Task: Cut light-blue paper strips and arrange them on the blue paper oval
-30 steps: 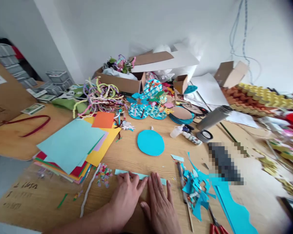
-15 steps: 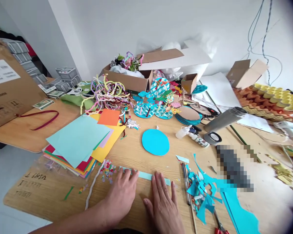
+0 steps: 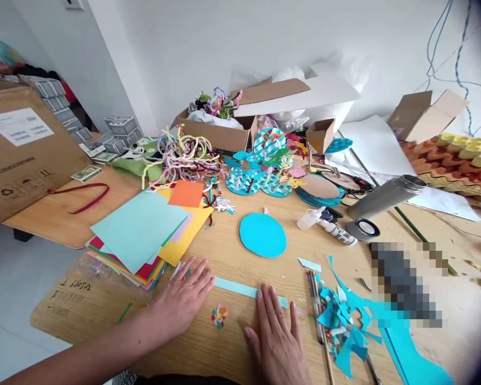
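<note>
A narrow pale blue paper strip (image 3: 236,287) lies flat on the wooden table between my hands. My right hand (image 3: 279,334) rests palm down with its fingers stretched across the strip near its right end. My left hand (image 3: 184,299) lies flat, fingers a little spread, at the strip's left end, covering most of a heap of small coloured paper bits. Nothing is gripped by either hand. Below the strip, between the hands, sits a small cluster of coloured paper dots (image 3: 219,315). A bright blue paper-topped disc (image 3: 263,235) lies beyond the strip.
Stacked coloured paper (image 3: 140,227) lies at the left. Blue scraps (image 3: 344,321), pens (image 3: 314,305) and partly visible scissors (image 3: 372,369) are at the right. Behind them stand glue bottles (image 3: 339,233) and a leaning metal flask (image 3: 387,197). Pipe cleaners (image 3: 188,155) and decorated blue discs (image 3: 260,171) fill the back.
My left hand has shifted left along the strip onto the paper bits, baring the cluster of dots. My right hand stays on the strip. The camera view has turned slightly left.
</note>
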The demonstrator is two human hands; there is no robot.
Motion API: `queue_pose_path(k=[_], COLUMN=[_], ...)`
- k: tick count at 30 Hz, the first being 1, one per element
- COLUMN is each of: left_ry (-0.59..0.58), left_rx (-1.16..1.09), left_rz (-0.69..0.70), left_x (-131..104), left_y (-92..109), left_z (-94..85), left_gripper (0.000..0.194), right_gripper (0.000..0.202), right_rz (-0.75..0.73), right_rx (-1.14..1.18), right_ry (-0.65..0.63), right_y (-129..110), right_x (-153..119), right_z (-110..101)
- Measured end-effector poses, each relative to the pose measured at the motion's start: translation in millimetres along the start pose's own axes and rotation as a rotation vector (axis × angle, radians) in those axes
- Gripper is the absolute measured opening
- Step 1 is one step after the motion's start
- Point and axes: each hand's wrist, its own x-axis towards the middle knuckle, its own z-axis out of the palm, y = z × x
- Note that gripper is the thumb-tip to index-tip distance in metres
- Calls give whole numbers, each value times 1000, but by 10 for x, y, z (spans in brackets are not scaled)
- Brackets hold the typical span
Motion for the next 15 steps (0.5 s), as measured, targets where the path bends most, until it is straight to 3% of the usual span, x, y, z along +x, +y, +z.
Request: queue_pose_path(k=[8,15], left_ry=[40,-11], left_rx=[-37,-168], left_rz=[-28,-75], left_x=[-151,-57], left_y=[-146,-153], left_z=[156,15], left_gripper=[38,35], right_gripper=[69,53], right_rz=[-2,40], right_rx=[9,130], right_ry=[-5,-87], right_y=[-1,114], right_x=[-13,-5], right_z=[12,-58])
